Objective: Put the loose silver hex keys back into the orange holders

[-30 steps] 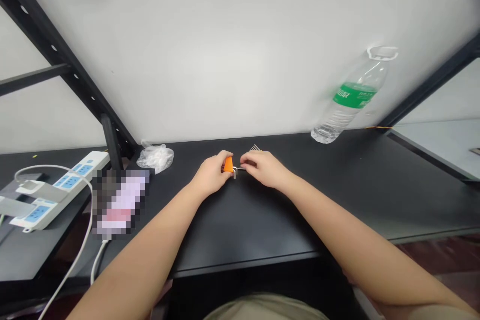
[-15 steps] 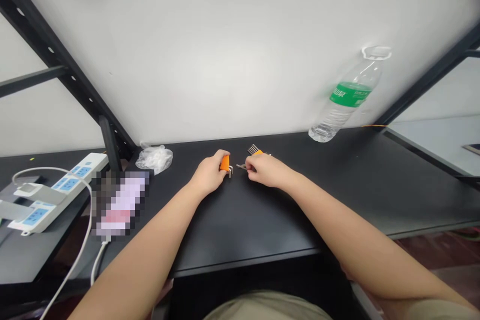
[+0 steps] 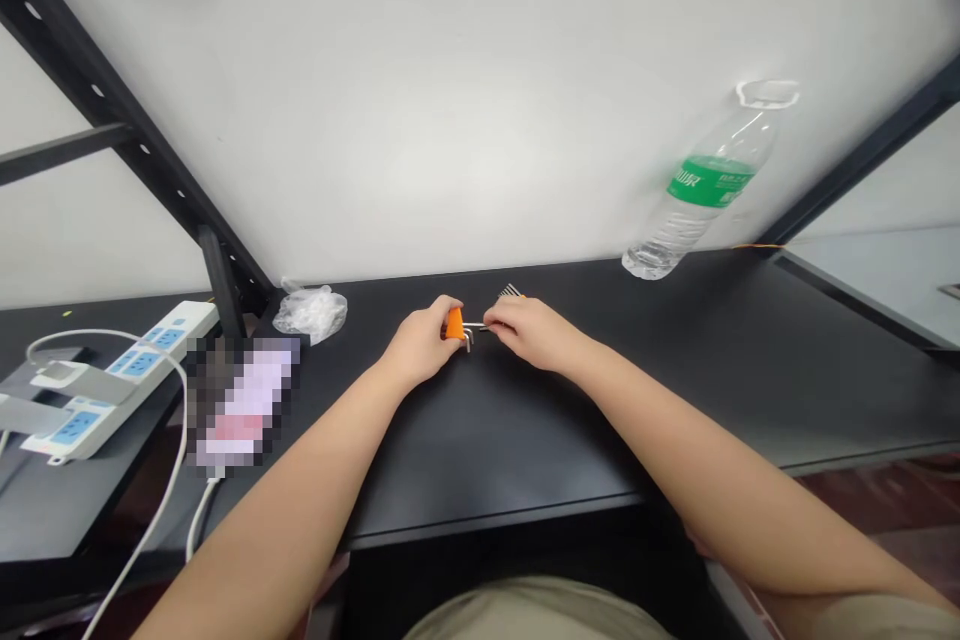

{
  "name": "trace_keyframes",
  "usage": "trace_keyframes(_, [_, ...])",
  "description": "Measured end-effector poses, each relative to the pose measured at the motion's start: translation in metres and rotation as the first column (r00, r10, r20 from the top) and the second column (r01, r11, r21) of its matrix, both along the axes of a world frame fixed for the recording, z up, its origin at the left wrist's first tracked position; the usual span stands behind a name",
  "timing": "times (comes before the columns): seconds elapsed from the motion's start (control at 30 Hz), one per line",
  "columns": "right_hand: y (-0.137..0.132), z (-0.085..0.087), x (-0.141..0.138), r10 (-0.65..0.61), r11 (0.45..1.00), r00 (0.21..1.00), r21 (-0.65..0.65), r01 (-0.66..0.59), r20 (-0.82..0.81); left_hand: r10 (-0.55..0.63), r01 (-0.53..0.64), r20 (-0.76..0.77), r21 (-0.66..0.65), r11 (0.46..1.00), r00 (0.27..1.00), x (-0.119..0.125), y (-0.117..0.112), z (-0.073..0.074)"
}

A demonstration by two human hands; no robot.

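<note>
My left hand (image 3: 421,344) is closed around an orange hex key holder (image 3: 455,324), from which the bent ends of small hex keys (image 3: 469,338) stick out on the right side. My right hand (image 3: 529,332) pinches a thin metal hex key (image 3: 475,326), whose free end meets the holder's right side; whether it sits inside a hole cannot be made out. Just behind my right hand lies a second orange piece with a row of metal prongs (image 3: 511,290), mostly hidden by the hand.
On the black table (image 3: 495,450), a crumpled clear plastic bag (image 3: 311,312) lies left and a large water bottle (image 3: 709,182) stands right against the wall. A blurred-out phone (image 3: 251,400) with a white cable and a power strip (image 3: 124,380) are at left.
My right hand has moved slightly left and up, bringing the hex key to the orange holder. It now covers more of the second orange piece. The view has shifted slightly.
</note>
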State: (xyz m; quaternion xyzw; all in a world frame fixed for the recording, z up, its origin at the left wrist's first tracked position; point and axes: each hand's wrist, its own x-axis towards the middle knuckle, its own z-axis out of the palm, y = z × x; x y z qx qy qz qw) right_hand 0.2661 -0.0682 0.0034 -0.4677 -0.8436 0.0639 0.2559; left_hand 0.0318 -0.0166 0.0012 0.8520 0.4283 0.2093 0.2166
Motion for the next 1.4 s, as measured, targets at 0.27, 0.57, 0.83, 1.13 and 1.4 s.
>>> trace_keyframes(0.27, [-0.003,0.0,-0.019,0.022,0.999,0.986,-0.021,-0.026,-0.163,-0.042,0.05,-0.061,0.129,0.99,0.997,0.008,-0.008,0.004])
trace_keyframes(0.57, [0.007,-0.012,-0.017,-0.215,0.865,0.786,-0.487,-0.122,-0.579,0.006,-0.006,0.007,0.043,0.999,1.0,0.006,-0.007,0.005])
trace_keyframes(0.83, [0.007,-0.004,-0.005,-0.167,0.964,0.956,-0.242,0.107,-0.241,0.003,-0.004,0.024,0.045,0.999,1.0,0.005,-0.002,-0.004])
trace_keyframes(1.13, [0.012,-0.006,0.019,-0.188,0.962,0.955,-0.154,0.227,0.231,0.036,-0.036,0.0,0.017,0.999,0.999,0.002,0.002,-0.009])
trace_keyframes(1.4, [0.005,0.0,0.009,-0.224,0.966,0.906,-0.043,0.256,0.359,0.033,-0.033,-0.004,0.023,0.999,0.999,0.003,0.002,-0.008])
